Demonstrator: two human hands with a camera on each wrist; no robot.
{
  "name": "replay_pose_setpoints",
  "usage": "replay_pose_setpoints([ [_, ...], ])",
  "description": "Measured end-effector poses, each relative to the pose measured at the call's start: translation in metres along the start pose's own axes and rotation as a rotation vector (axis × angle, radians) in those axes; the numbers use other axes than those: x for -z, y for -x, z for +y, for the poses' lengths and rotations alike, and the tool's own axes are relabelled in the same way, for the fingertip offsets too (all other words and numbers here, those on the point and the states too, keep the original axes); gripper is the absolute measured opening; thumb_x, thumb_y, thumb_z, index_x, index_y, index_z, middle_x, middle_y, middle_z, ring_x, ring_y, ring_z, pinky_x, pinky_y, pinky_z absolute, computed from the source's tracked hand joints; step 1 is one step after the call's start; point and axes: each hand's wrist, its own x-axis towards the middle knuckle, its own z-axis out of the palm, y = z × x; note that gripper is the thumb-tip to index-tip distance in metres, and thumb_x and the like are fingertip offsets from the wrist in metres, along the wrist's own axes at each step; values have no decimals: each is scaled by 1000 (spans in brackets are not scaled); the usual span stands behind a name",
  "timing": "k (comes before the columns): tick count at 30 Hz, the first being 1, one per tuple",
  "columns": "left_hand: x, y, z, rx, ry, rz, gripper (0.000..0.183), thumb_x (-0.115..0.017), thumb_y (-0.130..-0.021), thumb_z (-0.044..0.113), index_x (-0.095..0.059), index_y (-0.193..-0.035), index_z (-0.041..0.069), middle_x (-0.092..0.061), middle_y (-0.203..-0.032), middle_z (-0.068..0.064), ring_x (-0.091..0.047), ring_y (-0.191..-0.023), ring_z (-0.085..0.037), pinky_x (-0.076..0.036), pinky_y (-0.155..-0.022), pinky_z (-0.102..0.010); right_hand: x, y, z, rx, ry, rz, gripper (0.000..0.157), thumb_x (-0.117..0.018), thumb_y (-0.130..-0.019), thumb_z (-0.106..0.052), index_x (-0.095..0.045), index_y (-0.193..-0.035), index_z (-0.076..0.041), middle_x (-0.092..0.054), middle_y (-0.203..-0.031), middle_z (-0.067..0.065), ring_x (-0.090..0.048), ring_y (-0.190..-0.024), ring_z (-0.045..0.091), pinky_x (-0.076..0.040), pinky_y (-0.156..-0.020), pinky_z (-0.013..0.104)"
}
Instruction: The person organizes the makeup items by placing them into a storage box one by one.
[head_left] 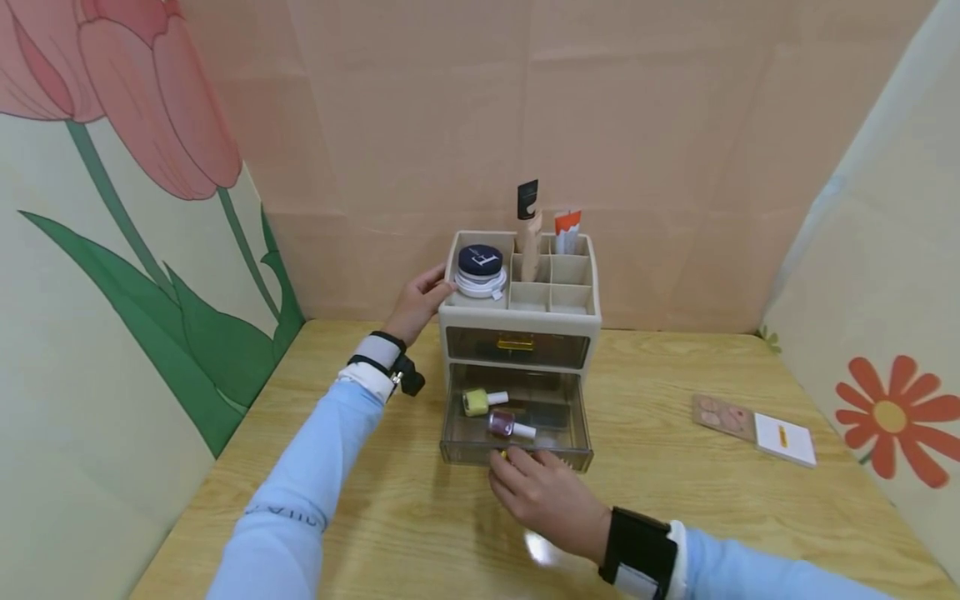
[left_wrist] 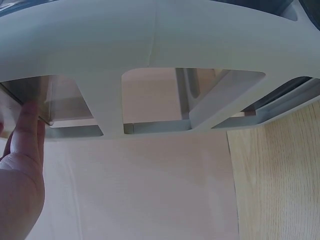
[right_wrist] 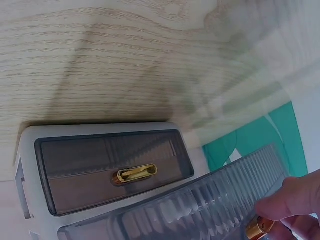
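A beige cosmetic organizer (head_left: 521, 318) stands on the table. Its smoky clear drawer (head_left: 551, 417) is pulled out and holds a yellow-green nail polish bottle (head_left: 475, 402) and a dark purple one (head_left: 501, 423). My right hand (head_left: 551, 504) pinches the gold handle (right_wrist: 259, 228) at that drawer's front. With its fingers against the organizer's upper left side, my left hand (head_left: 420, 304) steadies it; in the left wrist view some fingers reach into a side opening. Shut drawers with gold handles lie above (head_left: 516, 343) and below (right_wrist: 110, 170) the pulled-out one.
On top of the organizer sit a navy-lidded round case (head_left: 480, 260) on a white compact (head_left: 480, 285), a beige tube (head_left: 531, 246) and an orange-and-white tube (head_left: 567, 233). An open palette (head_left: 752, 428) lies at the right of the table. A pink wall (head_left: 397, 167) stands behind.
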Motion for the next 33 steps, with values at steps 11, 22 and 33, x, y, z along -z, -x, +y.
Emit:
replay_pose_setpoints([
  [11,1,-1,0,2,7,8,49,-57,-97,14,-47,-145,9,-51,-139,-14,-54,-119,-26,-49,-93,-37,-1,-5,7,-31,-19,27,60,-12,-99,8,-71,-96,-6,-61,-103,7,-59,-84,21,-52,-58,32],
  [22,0,-1,-2,14,3,5,49,-57,-98,14,-46,-145,10,-51,-139,-14,-55,-119,-27,-49,-92,-37,-13,-9,17,-45,13,45,58,-15,-99,9,-71,-95,-5,-62,-104,7,-58,-87,23,-52,-59,34],
  [33,1,-3,-6,-6,11,2,49,-57,-97,15,-46,-145,8,-51,-139,-15,-55,-119,-27,-50,-92,-36,-33,-12,36,-55,30,39,69,-5,-103,4,-72,-93,-6,-62,-104,8,-58,-87,24,-52,-59,36],
])
